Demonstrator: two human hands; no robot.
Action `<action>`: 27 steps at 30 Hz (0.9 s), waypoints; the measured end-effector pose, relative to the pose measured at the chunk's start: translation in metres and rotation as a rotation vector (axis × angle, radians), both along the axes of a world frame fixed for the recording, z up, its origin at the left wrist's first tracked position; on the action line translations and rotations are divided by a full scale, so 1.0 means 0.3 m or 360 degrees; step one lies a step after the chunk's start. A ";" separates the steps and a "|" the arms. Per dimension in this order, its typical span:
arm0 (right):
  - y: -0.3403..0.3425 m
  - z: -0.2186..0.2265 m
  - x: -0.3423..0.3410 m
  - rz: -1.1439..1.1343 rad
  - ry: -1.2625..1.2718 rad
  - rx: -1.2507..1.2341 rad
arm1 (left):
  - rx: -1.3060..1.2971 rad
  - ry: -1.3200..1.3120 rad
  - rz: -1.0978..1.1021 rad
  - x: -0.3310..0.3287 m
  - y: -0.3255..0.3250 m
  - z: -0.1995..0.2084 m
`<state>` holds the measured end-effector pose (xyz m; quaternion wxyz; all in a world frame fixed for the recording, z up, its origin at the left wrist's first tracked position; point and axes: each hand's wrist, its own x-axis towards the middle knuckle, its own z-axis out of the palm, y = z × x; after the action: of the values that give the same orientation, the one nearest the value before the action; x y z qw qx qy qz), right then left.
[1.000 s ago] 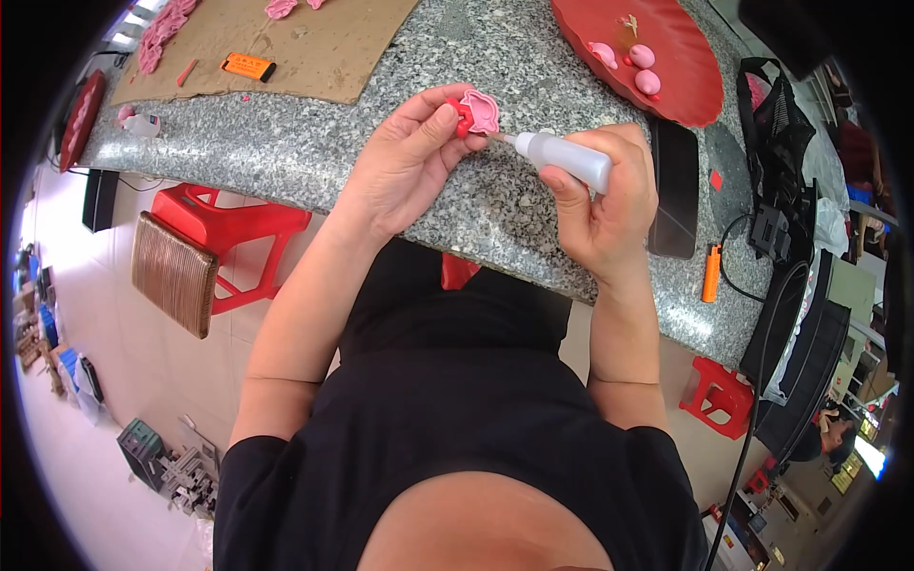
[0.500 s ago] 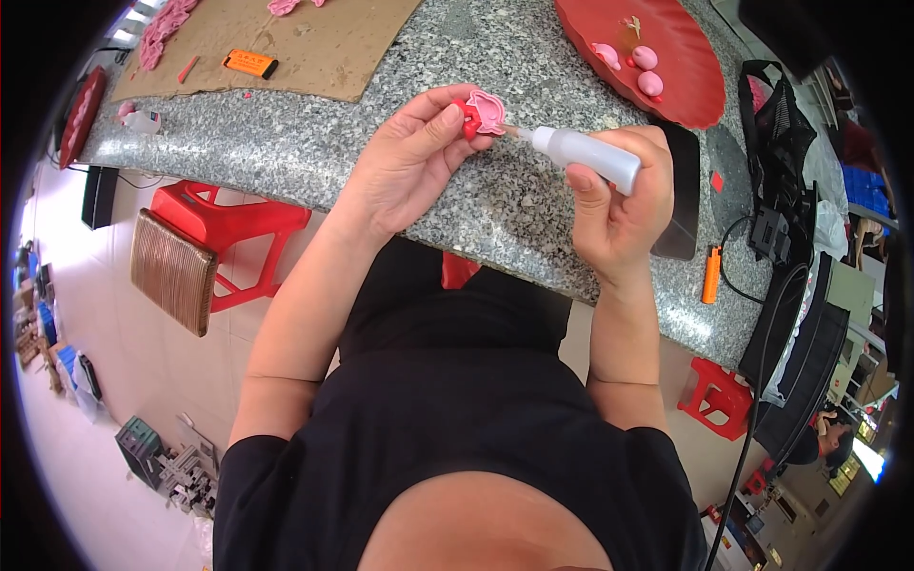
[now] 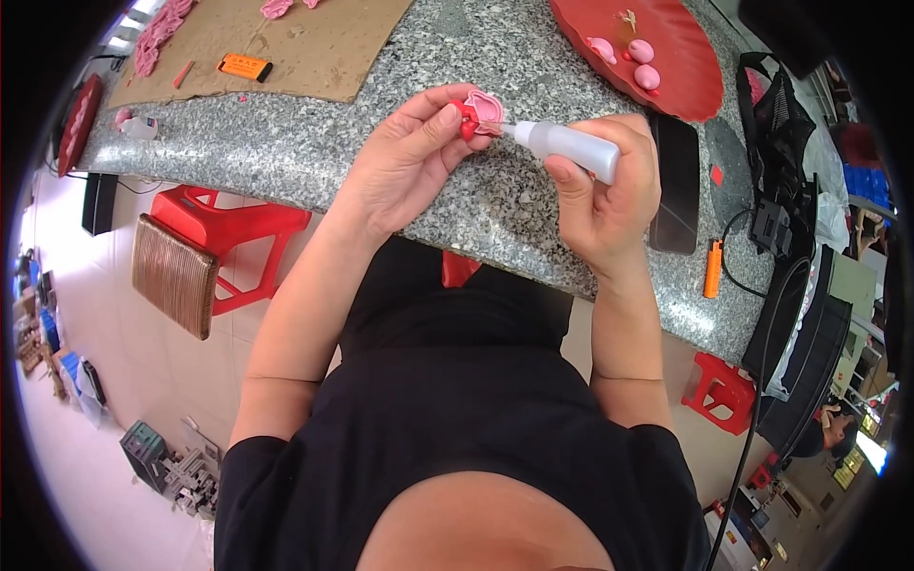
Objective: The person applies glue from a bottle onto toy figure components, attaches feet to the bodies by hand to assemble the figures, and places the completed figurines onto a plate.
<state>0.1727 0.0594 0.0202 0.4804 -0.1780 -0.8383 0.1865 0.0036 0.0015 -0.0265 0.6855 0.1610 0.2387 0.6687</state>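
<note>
Between the thumb and fingers of my left hand (image 3: pixel 405 157) is a small red and pink moulded piece (image 3: pixel 484 109), its hollow pink side facing right. My right hand (image 3: pixel 614 190) grips a translucent white squeeze bottle (image 3: pixel 569 149), tilted with its narrow nozzle pointing left. The nozzle tip meets the lower part of the pink rim, or lies just over it; which one I cannot tell. Both hands are above the speckled granite table (image 3: pixel 476 205) near its front edge. My fingers hide part of the red side of the piece.
A red scalloped tray (image 3: pixel 681 81) holds several pink rounded pieces at the far right. Beside my right hand lie a dark phone (image 3: pixel 674 205) and an orange lighter (image 3: pixel 712 269). Cardboard (image 3: pixel 314 57) with another orange lighter (image 3: pixel 245 67) is at the far left. A red stool (image 3: pixel 224 224) stands below.
My right hand has moved left with the squeeze bottle, bringing its nozzle to the lower rim of the pink piece. My left hand has stayed almost in place.
</note>
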 end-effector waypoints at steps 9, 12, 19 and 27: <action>-0.005 0.004 -0.005 0.0003 -0.0006 0.0003 | 0.0012 0.0004 -0.0009 -0.002 -0.001 -0.002; -0.002 0.001 -0.004 0.0008 0.0008 0.0011 | 0.0018 -0.0004 -0.0017 -0.003 -0.001 -0.003; -0.001 -0.021 0.006 -0.0126 0.0160 -0.0250 | 0.0049 0.0069 -0.0050 -0.007 -0.003 -0.008; 0.011 -0.024 -0.001 -0.0081 0.0093 -0.0092 | 0.0089 0.0098 -0.0090 -0.006 -0.003 -0.006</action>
<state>0.1723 0.0627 0.0130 0.5039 -0.2075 -0.8134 0.2035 0.0019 0.0006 -0.0284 0.6918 0.2074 0.2361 0.6501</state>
